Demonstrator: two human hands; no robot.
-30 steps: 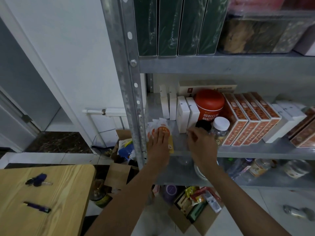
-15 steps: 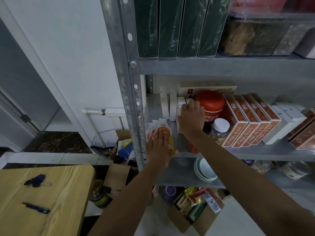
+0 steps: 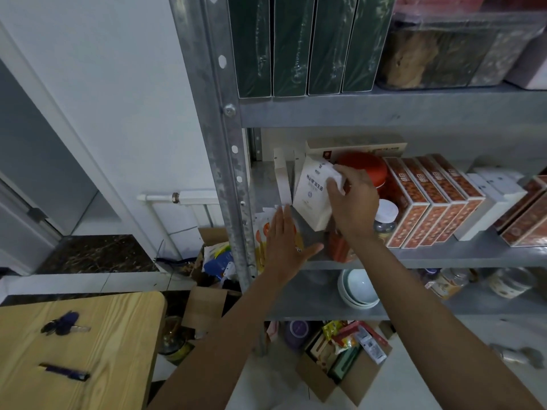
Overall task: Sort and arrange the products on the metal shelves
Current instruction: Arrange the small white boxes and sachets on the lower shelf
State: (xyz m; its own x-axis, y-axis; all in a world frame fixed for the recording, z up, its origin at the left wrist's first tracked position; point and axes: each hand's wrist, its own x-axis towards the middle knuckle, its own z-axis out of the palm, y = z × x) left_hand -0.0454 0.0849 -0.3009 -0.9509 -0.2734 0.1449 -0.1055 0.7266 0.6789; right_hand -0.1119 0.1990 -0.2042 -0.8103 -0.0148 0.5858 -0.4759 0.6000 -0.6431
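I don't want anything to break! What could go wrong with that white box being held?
The right hand grips the tilted white box near its top only, so it might slip. Its wrist is close to the white-lidded jar and could knock it. The pouches under the left hand lie at the front edge of the shelf and may slide off.

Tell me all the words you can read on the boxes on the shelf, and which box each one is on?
"益生菌": on the front of the white box gripped by the right hand. The characters before it and the small lines under it are too blurred to read.
Orange boxes: white characters on their tops, too blurred to read.
Beige box at the back: a small red mark, with print too small to read.
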